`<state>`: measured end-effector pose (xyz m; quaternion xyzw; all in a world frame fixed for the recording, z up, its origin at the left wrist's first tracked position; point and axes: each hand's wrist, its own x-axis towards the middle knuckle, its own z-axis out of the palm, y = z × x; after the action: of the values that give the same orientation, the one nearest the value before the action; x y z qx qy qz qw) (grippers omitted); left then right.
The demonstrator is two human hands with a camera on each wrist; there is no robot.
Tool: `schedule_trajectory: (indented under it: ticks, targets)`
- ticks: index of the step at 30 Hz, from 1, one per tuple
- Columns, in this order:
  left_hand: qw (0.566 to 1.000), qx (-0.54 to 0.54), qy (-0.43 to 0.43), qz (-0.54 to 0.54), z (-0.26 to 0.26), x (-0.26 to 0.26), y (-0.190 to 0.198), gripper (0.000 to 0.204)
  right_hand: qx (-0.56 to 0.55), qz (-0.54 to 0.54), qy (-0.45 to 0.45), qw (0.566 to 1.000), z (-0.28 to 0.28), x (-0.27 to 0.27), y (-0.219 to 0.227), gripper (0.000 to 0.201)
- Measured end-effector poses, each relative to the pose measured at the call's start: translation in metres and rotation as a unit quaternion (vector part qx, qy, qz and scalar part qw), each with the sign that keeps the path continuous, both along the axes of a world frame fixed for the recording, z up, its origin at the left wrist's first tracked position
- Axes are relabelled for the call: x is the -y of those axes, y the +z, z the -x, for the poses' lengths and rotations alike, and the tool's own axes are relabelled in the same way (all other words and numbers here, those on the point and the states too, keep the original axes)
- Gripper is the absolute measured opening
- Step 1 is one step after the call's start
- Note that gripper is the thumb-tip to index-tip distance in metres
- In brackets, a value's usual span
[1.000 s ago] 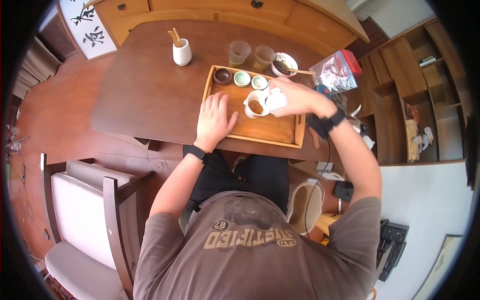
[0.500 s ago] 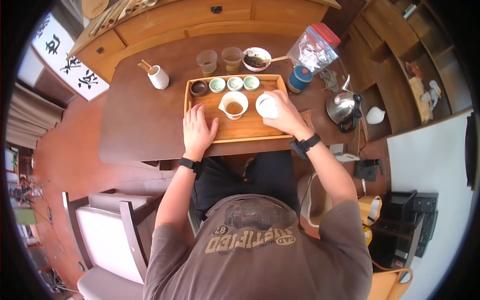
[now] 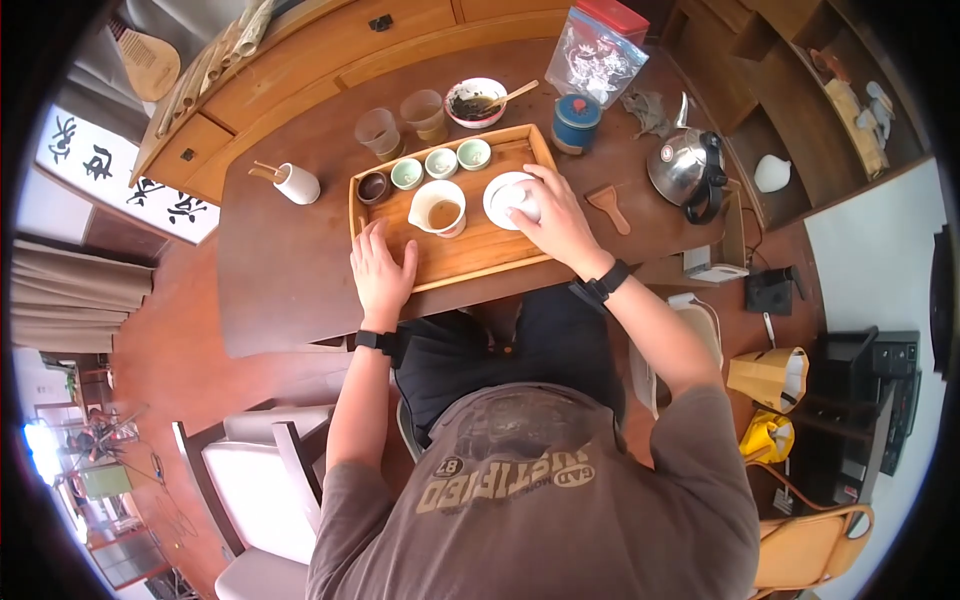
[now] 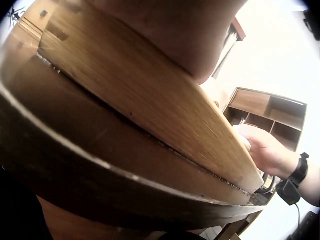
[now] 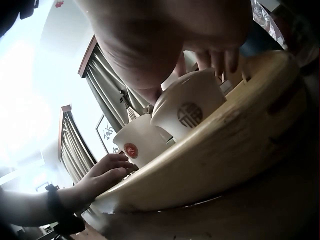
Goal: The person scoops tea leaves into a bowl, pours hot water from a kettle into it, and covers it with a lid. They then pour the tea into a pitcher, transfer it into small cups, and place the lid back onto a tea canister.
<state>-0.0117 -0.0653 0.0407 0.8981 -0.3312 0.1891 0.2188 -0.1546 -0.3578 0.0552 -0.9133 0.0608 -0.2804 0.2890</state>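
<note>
My right hand grips a white gaiwan at its rim, thumb on the near side and fingers across on the far side. The gaiwan, marked with a dark round character in the right wrist view, is at the right half of a wooden tray. Left of it stands a white fairness pitcher holding brown tea. My left hand rests on the tray's front left corner, fingers extended. Along the tray's back edge are three pale green cups and a dark brown cup.
Behind the tray are two clear plastic cups and a bowl of dark leaves with a wooden spoon. A blue canister, a wooden scraper-like tool and a steel kettle stand to the right. A white tool holder is at left.
My right hand has brought the gaiwan from over the pitcher rightward and down to the tray. My left hand stays at the tray's left corner. The head view has turned.
</note>
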Motion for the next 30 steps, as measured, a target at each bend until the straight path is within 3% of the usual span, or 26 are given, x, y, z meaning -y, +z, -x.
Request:
schedule_trajectory:
  ticks: [6, 16, 21, 24, 26, 28, 30]
  targets:
    - [1.000, 0.005, 0.008, -0.006, -0.003, -0.002, -0.005, 0.059, 0.052, -0.034, -0.006, 0.998, -0.005, 0.004, 0.002, 0.032]
    - [1.000, -0.005, -0.001, 0.005, 0.001, -0.001, 0.000, 0.058, 0.035, -0.010, -0.003, 0.999, -0.007, 0.001, -0.004, 0.033]
    - [1.000, 0.005, -0.015, 0.017, 0.002, -0.002, 0.003, 0.056, 0.095, -0.045, -0.034, 0.994, 0.002, 0.000, 0.003, 0.029]
    - [0.996, 0.054, -0.045, 0.048, 0.009, 0.008, 0.014, 0.057, 0.141, -0.110, -0.058, 0.982, 0.016, 0.016, 0.004, 0.022]
    - [0.987, 0.068, -0.126, 0.073, 0.028, 0.029, 0.045, 0.058, 0.166, -0.066, -0.129, 0.975, 0.030, 0.030, 0.002, 0.020]
    - [0.982, 0.065, -0.162, 0.074, 0.040, 0.057, 0.071, 0.060, 0.140, -0.198, -0.179, 0.953, 0.042, 0.043, -0.007, 0.027]
    - [0.967, 0.014, -0.255, 0.001, 0.046, 0.088, 0.088, 0.062, 0.136, -0.231, -0.229, 0.936, 0.053, 0.048, -0.006, 0.033]
